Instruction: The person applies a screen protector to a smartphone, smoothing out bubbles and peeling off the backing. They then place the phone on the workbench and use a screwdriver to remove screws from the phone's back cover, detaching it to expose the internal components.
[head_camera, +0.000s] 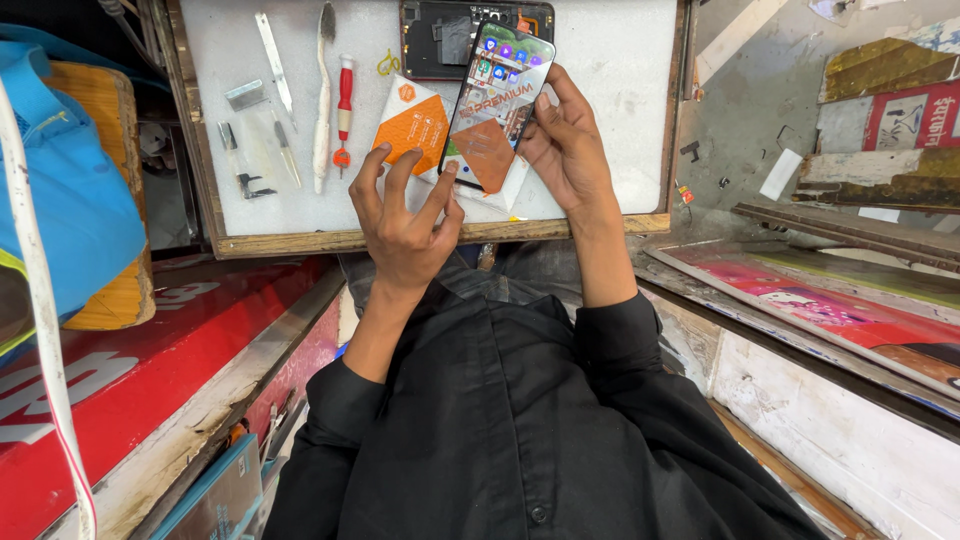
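A: What's the right hand (567, 150) doing?
B: Its grip is closed round a phone screen panel (497, 105), tilted for viewing.
A: And the left hand (402, 215)?
B: Open, fingertips steadying the panel's lower corner, above the orange packet (412, 125) on the table (620, 120).

Between the hands, a glossy glass-fronted phone (497, 100); beneath them a matt white pad (610, 120) in a rough wooden frame (300, 240).
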